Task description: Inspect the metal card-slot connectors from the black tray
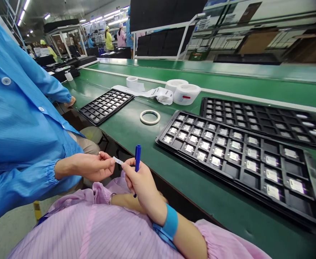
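Observation:
My right hand (141,181), with a blue strap round the wrist, is closed on an upright blue pen (137,157). Its fingertips also touch a small white label (118,160). A co-worker in a blue coat pinches the other end of that label with one hand (93,167). My left hand (161,197) lies under my right hand. Only its wrist with a thin bracelet (111,198) and a sliver of the hand show, and the fingers are hidden. Both of my hands hover over my pink-sleeved lap, just off the table's near edge.
On the green table (201,187) lie a black tray (311,180) of small white-labelled parts, a second tray (257,115) behind it and a third tray (105,106) at the left. A tape ring (150,117) and white label rolls (186,94) lie between them. Other workers stand far back.

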`<state>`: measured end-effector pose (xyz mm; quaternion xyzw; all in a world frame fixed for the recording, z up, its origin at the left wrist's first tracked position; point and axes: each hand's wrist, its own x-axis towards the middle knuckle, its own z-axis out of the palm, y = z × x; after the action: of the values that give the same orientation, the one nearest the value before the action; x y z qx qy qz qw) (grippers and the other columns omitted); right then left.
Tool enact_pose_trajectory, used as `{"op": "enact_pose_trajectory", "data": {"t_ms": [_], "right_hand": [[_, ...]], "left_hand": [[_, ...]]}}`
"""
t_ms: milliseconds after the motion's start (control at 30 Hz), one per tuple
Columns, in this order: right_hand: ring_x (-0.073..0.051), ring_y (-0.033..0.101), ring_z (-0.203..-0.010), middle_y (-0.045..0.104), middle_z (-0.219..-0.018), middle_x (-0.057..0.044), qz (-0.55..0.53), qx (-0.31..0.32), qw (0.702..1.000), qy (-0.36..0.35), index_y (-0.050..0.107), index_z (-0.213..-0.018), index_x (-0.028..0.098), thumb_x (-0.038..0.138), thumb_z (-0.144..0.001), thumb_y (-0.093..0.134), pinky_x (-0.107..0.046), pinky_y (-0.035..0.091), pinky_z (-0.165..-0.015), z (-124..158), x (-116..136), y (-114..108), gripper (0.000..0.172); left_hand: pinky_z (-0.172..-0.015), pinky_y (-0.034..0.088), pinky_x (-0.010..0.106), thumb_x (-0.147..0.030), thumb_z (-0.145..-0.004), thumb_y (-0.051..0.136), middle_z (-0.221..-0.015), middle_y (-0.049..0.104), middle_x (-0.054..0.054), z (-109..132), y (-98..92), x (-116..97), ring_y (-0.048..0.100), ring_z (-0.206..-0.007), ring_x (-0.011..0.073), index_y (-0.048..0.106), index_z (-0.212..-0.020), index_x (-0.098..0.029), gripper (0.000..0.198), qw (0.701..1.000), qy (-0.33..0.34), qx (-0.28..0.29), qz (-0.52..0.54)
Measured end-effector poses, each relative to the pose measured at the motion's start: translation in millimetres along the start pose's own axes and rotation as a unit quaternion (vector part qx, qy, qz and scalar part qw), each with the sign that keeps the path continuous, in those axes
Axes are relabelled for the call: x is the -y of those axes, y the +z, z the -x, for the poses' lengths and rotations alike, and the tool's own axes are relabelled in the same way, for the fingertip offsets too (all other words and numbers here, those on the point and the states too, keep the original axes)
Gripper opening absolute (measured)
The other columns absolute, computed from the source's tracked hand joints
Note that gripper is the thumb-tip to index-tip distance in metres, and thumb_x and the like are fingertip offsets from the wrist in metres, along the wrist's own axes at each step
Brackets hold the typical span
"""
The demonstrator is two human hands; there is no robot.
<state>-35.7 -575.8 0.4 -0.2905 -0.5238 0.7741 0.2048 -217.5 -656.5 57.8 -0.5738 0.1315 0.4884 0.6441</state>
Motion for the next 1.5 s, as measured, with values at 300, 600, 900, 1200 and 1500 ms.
{"op": "enact_pose_trajectory", "data": {"t_ms": [300,600,900,1200,1500], "right_hand": [[-0.006,0.033,-0.035,0.045,-0.041,0.01,0.008,0.01,1.0,0.005,0.048,-0.081,0.021,0.042,-0.076,0.06,-0.018,0.024,-0.035,1,4,1,0.024],[-0.008,0.035,-0.034,0.046,-0.041,0.009,-0.005,0.012,1.0,0.006,0.05,-0.081,0.021,0.043,-0.076,0.065,-0.019,0.025,-0.036,-1,2,2,0.027],[-0.008,0.031,-0.033,0.047,-0.043,0.009,-0.04,-0.007,0.999,-0.002,0.055,-0.102,0.016,0.048,-0.082,0.061,-0.019,0.021,-0.035,-2,-3,-3,0.038],[-0.006,0.029,-0.036,0.047,-0.049,0.009,-0.109,-0.103,0.986,-0.068,0.058,-0.108,0.015,0.051,-0.083,0.064,-0.019,0.018,-0.036,9,27,-41,0.045],[-0.013,0.051,-0.061,0.056,-0.073,-0.001,-0.176,-0.399,0.876,-0.209,0.063,-0.088,0.019,0.052,-0.076,0.069,-0.021,0.037,-0.044,96,24,-147,0.035]], "left_hand": [[-0.065,0.064,0.032,0.005,-0.084,0.029,-0.089,0.054,0.008,-3,-4.5,-2,0.064,-0.077,0.0173,0.052,-0.109,-0.021,0.043,0.956,0.182,0.025,-0.23],[-0.057,0.063,0.024,0.005,-0.086,0.04,-0.09,0.06,0.009,-15,-1.1,-12,0.068,-0.074,0.0171,0.059,-0.112,-0.02,0.041,0.919,0.199,-0.006,-0.34],[-0.054,0.061,0.023,0.005,-0.089,0.049,-0.083,0.06,0.008,-23,35.2,-31,0.066,-0.07,0.0166,0.063,-0.109,-0.016,0.031,0.863,0.22,-0.057,-0.452],[-0.067,0.06,0.023,-0.003,-0.094,0.059,-0.076,0.066,0.003,-22,39.6,-38,0.069,-0.072,0.0113,0.066,-0.081,-0.012,0.017,0.643,0.41,-0.073,-0.643],[-0.094,0.055,0.037,-0.026,-0.086,0.065,-0.09,0.079,0.006,-174,-33.2,47,0.073,-0.09,0.0232,0.079,-0.083,-0.024,0.015,0.204,0.455,0.117,-0.859]]}}
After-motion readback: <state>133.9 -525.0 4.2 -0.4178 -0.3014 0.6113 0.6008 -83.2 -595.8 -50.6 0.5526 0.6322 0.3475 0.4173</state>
